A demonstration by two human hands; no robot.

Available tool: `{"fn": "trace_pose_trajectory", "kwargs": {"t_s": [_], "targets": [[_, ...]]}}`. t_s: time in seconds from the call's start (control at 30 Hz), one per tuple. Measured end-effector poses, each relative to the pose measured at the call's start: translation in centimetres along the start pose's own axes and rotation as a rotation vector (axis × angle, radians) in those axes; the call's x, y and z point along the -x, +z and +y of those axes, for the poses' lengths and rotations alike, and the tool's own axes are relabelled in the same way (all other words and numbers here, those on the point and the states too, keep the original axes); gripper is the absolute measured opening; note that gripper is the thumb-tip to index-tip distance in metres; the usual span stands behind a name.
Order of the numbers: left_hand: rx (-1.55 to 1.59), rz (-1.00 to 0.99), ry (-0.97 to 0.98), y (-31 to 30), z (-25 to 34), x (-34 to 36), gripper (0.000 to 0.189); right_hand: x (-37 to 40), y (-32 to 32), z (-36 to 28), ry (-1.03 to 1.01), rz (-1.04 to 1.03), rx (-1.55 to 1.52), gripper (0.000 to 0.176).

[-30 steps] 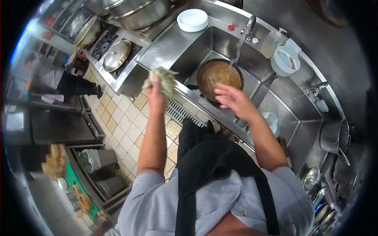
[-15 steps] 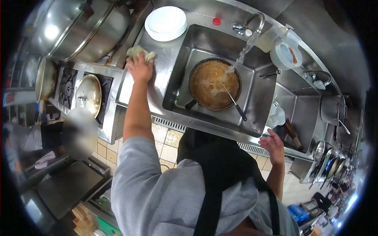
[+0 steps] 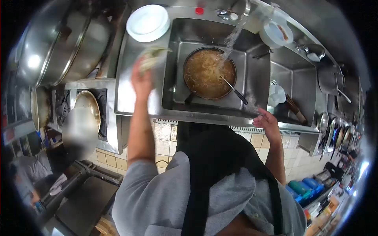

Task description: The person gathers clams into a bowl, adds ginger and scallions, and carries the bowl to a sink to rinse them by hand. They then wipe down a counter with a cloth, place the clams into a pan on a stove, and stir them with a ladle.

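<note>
Cloth [image 3: 152,59], pale green, crumpled, one: in the person's left hand [image 3: 141,82], above or against the steel desk [image 3: 128,92] left of the sink; motion blur hides which. Left fingers clamped on the cloth, their outline smeared.

Right hand [image 3: 268,122], bare: by the front rim of the sink, near its right end. Fingers half bent and slightly apart.

White plates [image 3: 145,33], one stack: on the desk, just beyond the cloth, beside the sink's left edge.

Sink basin [image 3: 254,76], steel, deep: right of the cloth. Contains one round pan [image 3: 184,74] filled with cloudy brown liquid [image 3: 202,72], its short dark handle [image 3: 190,98] toward the person. One black-handled utensil [image 3: 239,96] leans out over the pan's near right rim, its head hidden in the liquid.

Running water [image 3: 234,37]: falls from the tap [image 3: 247,7] into the pan.

Red cap [image 3: 199,10]: on the back ledge, left of the tap.

Second basin [image 3: 305,78], to the right: holds a white vessel [image 3: 277,95] and a bundle of brown sticks [image 3: 296,110].

Large metal vessels [image 3: 71,43]: far left, beyond the stove [image 3: 103,131].
</note>
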State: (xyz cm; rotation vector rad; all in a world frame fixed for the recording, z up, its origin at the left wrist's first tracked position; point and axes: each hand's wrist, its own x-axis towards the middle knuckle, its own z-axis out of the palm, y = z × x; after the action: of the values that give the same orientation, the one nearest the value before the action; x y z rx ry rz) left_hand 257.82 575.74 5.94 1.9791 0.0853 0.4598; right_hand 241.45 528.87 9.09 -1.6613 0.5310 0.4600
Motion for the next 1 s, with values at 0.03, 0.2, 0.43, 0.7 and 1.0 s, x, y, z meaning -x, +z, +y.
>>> {"fn": "trace_pose_trajectory", "kwargs": {"t_s": [0.03, 0.2, 0.43, 0.7, 1.0], "targets": [[-0.001, 0.048, -0.068, -2.6, -0.6, 0.4, 0.041, 0.3, -0.3, 0.1, 0.002, 0.017, -0.009, 0.040], [-0.771, 0.020, 0.067, -6.3, -7.9, 5.8, 0.048, 1.4, -1.7, 2.0, 0.058, -0.020, 0.000, 0.041], [-0.262, -0.126, 0.019, 12.6, 1.4, 5.3, 0.044, 3.0, -4.7, 2.2, -0.018, -0.053, -0.092, 0.039], [0.250, -0.235, -0.363, 26.4, 9.0, -1.3, 0.045, 1.6, -6.5, -0.3, -0.124, -0.089, -0.088, 0.041], [0.697, -0.370, -0.585, 27.9, 10.3, -5.1, 0.042, -8.6, 1.8, -9.7, -0.296, -0.091, -0.132, 0.073]]}}
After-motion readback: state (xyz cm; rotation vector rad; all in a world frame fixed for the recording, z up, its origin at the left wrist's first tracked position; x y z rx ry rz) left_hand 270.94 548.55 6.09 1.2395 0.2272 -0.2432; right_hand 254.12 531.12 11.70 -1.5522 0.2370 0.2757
